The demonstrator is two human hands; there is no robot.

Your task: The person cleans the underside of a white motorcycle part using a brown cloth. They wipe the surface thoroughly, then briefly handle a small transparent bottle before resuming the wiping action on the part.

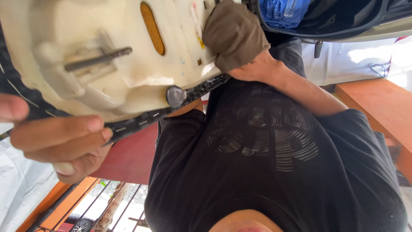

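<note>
The right hand [253, 68] pressed a brown cloth [234, 32] flat on the cream panel [86, 25]. The cloth covered the fingers, so how far they were curled could not be told. The left hand [60, 141] was closed, its fingers wrapped over the black trim [141, 121] along the panel's lower edge, steadying it. Wiping of this kind probably went best with the left hand braced firmly while the right made short, even strokes. The cloth likely needed to stay folded thick enough that no knuckle scraped the paint, and to be kept off the sticker edges so they did not lift. A metal rod [98, 59] stuck out of the panel above the left hand, and a cloth could well have snagged on it. A long amber oval reflector [152, 28] sat just left of the cloth. Between the reflector and the cloth were a few small stickers [199, 41], one yellow and one reddish, too small to make out. A round grey cap [176, 95] sat on the trim between the two hands, below the reflector. Something blue [283, 10] lay beyond the right hand, and an orange surface [373, 103] stood off to its right.
</note>
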